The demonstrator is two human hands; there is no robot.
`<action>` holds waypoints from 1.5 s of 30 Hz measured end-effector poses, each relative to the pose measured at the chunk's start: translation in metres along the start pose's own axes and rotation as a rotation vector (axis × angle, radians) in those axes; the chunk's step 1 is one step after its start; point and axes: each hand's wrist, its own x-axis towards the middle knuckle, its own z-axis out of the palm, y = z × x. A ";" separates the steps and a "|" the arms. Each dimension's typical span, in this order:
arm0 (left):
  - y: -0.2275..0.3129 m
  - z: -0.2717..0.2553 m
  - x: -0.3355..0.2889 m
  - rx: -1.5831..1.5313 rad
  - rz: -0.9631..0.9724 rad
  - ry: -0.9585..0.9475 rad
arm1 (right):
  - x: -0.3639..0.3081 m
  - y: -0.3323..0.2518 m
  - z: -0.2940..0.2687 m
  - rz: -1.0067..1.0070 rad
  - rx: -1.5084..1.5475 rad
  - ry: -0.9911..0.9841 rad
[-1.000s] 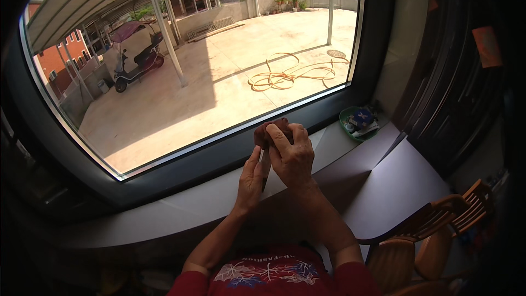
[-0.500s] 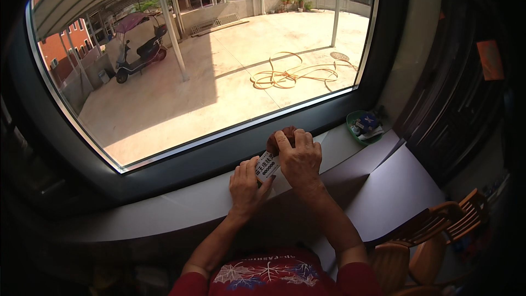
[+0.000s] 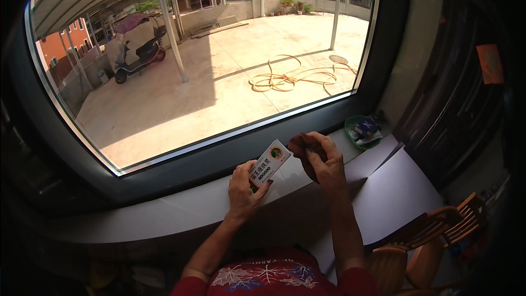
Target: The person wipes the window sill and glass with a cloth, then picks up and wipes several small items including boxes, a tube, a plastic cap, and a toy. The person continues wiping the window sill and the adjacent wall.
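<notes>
My left hand [image 3: 245, 191] is closed round the lower end of a small white carton [image 3: 270, 165] with dark print and a round green and orange picture near its upper end. The carton lies tilted over the white window sill [image 3: 186, 212], its upper end pointing up and to the right. Just right of it, my right hand [image 3: 327, 163] grips a bunched reddish-brown cloth [image 3: 304, 148], part of which hangs below the fingers. A small gap separates cloth and carton. The fingertips of my right hand are partly buried in the cloth.
A green basket [image 3: 364, 141] with small packages stands at the sill's right end. To the right are a white tabletop [image 3: 392, 203] and wooden chairs [image 3: 422, 235]. The dark window frame [image 3: 230, 156] borders the sill; outside are a scooter and a coiled yellow hose.
My right hand has moved right with the cloth, off the carton's upper end. The carton's picture is uncovered now. My left hand keeps its hold.
</notes>
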 end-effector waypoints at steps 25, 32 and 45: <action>0.014 -0.019 0.020 0.343 0.113 -0.040 | -0.005 -0.006 0.029 -0.392 -1.105 0.086; -0.006 -0.014 0.023 -0.050 0.027 -0.045 | -0.012 -0.026 0.038 -0.252 -0.119 0.019; 0.002 -0.025 0.032 -1.466 -0.646 -0.228 | -0.013 0.065 0.108 -0.666 -0.827 0.135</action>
